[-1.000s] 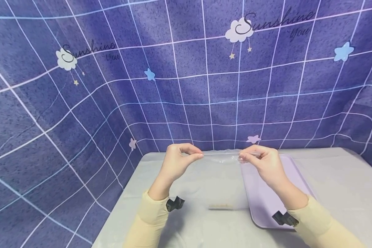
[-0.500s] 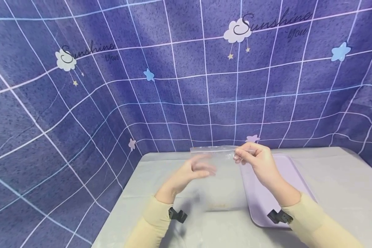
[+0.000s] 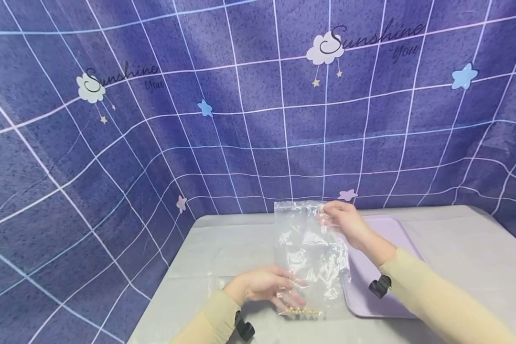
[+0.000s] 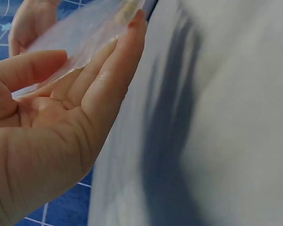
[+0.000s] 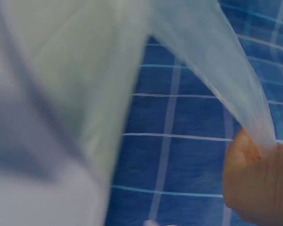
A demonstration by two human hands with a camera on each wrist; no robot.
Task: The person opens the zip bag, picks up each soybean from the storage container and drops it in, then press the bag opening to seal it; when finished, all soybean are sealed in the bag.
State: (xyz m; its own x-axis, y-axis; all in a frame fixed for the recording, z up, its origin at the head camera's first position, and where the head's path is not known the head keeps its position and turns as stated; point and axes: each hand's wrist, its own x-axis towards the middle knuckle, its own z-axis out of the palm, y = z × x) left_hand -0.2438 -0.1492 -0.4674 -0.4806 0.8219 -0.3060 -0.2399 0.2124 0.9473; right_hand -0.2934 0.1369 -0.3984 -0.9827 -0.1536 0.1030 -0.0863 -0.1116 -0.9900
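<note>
A clear zip-top plastic bag (image 3: 311, 258) hangs upright over the table, with small round yellowish pieces (image 3: 301, 311) gathered along its bottom edge. Its top right corner is pinched by my right hand (image 3: 346, 220); that hand also grips the film in the right wrist view (image 5: 259, 179). Low at the bag's left side is my left hand (image 3: 268, 289). In the left wrist view the left hand (image 4: 61, 113) has long, nearly straight fingers lying along the film, while the thumb is on the other side, apart from the fingertips.
A lilac tray (image 3: 387, 267) lies on the table at the right, partly behind the bag and the right arm. The pale grey table covering (image 3: 223, 243) runs back to a blue-purple gridded curtain (image 3: 241, 143).
My left hand has let go of the bag's top left corner and moved down to its lower left. My right hand keeps its pinch. The bag now shows more of its front and contents.
</note>
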